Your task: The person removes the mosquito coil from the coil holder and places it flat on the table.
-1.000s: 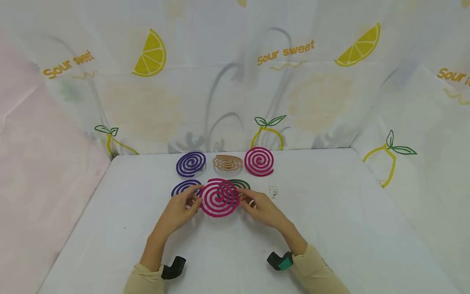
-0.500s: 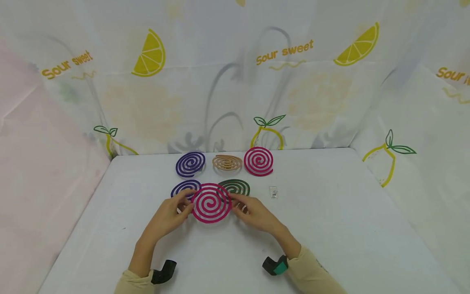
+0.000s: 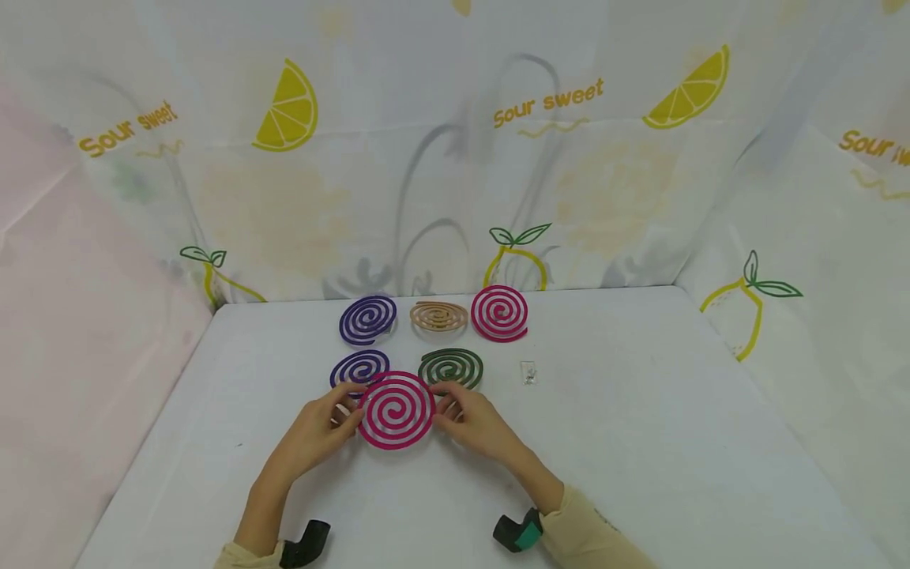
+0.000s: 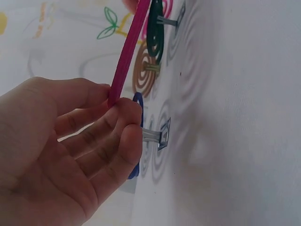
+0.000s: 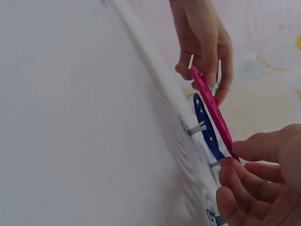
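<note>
A pink mosquito coil [image 3: 395, 411] is held flat-side toward the head camera, raised over the near middle of the table. At its left rim my left hand [image 3: 317, 431] pinches it between thumb and fingers. My right hand [image 3: 476, 423] grips the opposite rim in the same way. The left wrist view shows the coil [image 4: 129, 52] edge-on and tilted. Behind it stand a purple-blue coil [image 3: 348, 367], partly covered by the pink one, and a green coil [image 3: 462, 365]. Thin metal stands hold these coils off the table, such as the stand [image 4: 153, 135] under the blue one.
Along the back edge stand another purple coil [image 3: 368, 320], a tan coil [image 3: 438, 318] and a second pink coil [image 3: 499, 314]. A small clear packet [image 3: 529, 372] lies right of the green coil. Printed cloth [image 3: 355, 221] rises behind the white table [image 3: 640, 411].
Both hands have drawn the pink coil toward the body and slightly left. The green coil, earlier overlapped by it, now shows nearly whole. The other coils stay in place.
</note>
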Action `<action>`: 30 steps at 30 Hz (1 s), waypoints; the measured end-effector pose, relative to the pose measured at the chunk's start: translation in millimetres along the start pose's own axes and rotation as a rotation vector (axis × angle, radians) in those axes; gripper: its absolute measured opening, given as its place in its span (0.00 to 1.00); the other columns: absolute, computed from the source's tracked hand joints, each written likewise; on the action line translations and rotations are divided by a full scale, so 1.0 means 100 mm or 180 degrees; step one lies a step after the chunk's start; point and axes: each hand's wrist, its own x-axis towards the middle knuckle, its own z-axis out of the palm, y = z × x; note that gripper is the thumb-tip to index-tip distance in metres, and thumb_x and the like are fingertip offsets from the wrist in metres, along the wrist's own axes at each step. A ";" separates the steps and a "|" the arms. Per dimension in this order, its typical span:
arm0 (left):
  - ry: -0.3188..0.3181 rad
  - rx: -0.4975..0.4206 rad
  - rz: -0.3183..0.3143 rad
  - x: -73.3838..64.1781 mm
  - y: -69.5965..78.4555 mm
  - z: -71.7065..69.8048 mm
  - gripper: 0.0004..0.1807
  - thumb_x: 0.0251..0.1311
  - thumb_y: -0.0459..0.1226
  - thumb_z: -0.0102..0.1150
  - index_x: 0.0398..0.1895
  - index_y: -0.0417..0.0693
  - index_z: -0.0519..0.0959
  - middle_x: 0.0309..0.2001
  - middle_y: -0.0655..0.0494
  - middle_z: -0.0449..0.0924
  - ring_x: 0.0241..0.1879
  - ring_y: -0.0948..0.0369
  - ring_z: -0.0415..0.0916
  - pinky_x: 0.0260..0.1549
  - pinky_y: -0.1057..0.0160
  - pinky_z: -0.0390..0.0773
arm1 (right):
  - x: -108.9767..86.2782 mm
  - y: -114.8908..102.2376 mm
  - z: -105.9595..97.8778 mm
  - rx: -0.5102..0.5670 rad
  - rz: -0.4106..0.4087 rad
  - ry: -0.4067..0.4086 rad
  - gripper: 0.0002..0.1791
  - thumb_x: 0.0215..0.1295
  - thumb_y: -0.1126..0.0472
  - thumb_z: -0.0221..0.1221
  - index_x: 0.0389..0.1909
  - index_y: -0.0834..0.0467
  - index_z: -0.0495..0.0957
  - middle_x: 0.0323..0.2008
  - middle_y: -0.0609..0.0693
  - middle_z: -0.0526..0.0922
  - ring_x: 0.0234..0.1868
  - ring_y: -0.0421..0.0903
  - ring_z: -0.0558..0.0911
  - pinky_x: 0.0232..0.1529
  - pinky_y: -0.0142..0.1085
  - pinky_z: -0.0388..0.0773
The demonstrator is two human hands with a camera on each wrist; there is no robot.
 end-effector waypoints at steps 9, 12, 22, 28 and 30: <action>0.0102 -0.0054 -0.0215 -0.05 -0.03 0.01 0.18 0.57 0.29 0.61 0.52 0.44 0.74 0.36 0.52 0.76 0.27 0.68 0.77 0.25 0.71 0.76 | 0.01 -0.03 0.06 0.0041 0.0072 -0.0024 0.21 0.60 0.65 0.61 0.55 0.58 0.72 0.34 0.47 0.80 0.33 0.36 0.76 0.34 0.25 0.76; 0.0040 -0.0148 -0.0303 -0.06 -0.03 0.00 0.19 0.56 0.29 0.61 0.53 0.42 0.74 0.38 0.50 0.76 0.25 0.67 0.77 0.25 0.71 0.75 | 0.01 -0.01 0.08 0.0032 0.0105 -0.0038 0.21 0.60 0.65 0.61 0.55 0.57 0.72 0.34 0.47 0.79 0.33 0.35 0.76 0.34 0.25 0.76; -0.0090 -0.0187 -0.0495 -0.08 -0.03 -0.02 0.17 0.56 0.30 0.62 0.50 0.46 0.74 0.39 0.50 0.76 0.26 0.66 0.76 0.26 0.70 0.76 | -0.01 -0.01 0.10 0.0041 0.0060 -0.0086 0.21 0.60 0.66 0.60 0.55 0.58 0.71 0.33 0.48 0.80 0.31 0.34 0.76 0.34 0.25 0.76; -0.0147 -0.0214 -0.0510 -0.07 -0.04 0.00 0.17 0.54 0.30 0.62 0.49 0.45 0.74 0.37 0.50 0.76 0.25 0.67 0.75 0.25 0.70 0.75 | -0.02 -0.01 0.09 -0.0013 0.0065 -0.0132 0.20 0.60 0.66 0.59 0.54 0.58 0.71 0.32 0.48 0.80 0.31 0.35 0.76 0.33 0.24 0.75; -0.0168 -0.0196 -0.0528 -0.07 -0.04 0.01 0.17 0.54 0.29 0.62 0.48 0.44 0.75 0.37 0.50 0.77 0.24 0.67 0.75 0.24 0.70 0.75 | -0.02 -0.01 0.08 -0.0042 0.0076 -0.0159 0.20 0.60 0.66 0.59 0.54 0.59 0.72 0.32 0.48 0.80 0.30 0.35 0.75 0.33 0.24 0.75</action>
